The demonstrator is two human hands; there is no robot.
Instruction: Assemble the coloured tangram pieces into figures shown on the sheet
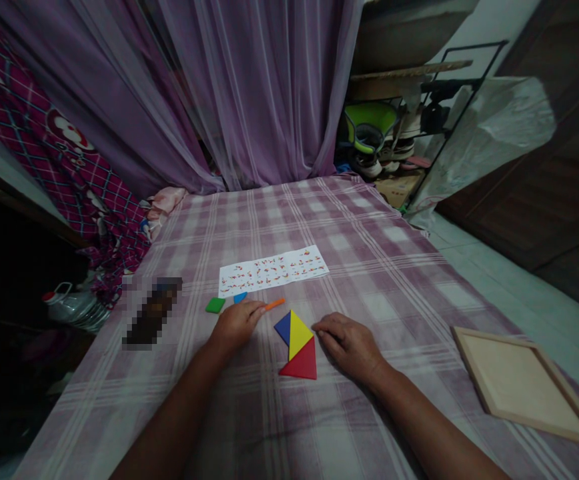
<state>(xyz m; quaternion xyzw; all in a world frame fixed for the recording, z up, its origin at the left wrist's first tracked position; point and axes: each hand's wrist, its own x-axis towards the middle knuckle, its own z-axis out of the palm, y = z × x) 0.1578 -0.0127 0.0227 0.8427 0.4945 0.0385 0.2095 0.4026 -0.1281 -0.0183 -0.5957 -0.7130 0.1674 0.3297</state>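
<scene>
My left hand [234, 323] pinches a thin orange tangram piece [275, 304] between thumb and fingers, holding it above and left of the joined pieces. These are a small dark blue triangle [283, 327], a large yellow triangle [298, 335] and a large red triangle [303, 363], lying edge to edge on the cloth. My right hand [347, 340] rests beside them, holding nothing, its fingers loosely bent and the thumb apart. Its fingertips are close to the yellow triangle's right corner. A light blue piece [240, 297] lies partly hidden behind my left hand, with a green piece [215, 305] to its left.
A printed sheet of small coloured figures [272, 270] lies beyond the pieces. A shallow wooden tray [487, 400] sits at the right on the checked cloth [289, 223]. A blurred-out dark object [152, 313] is at left, with a plastic bottle [74, 307] past the edge.
</scene>
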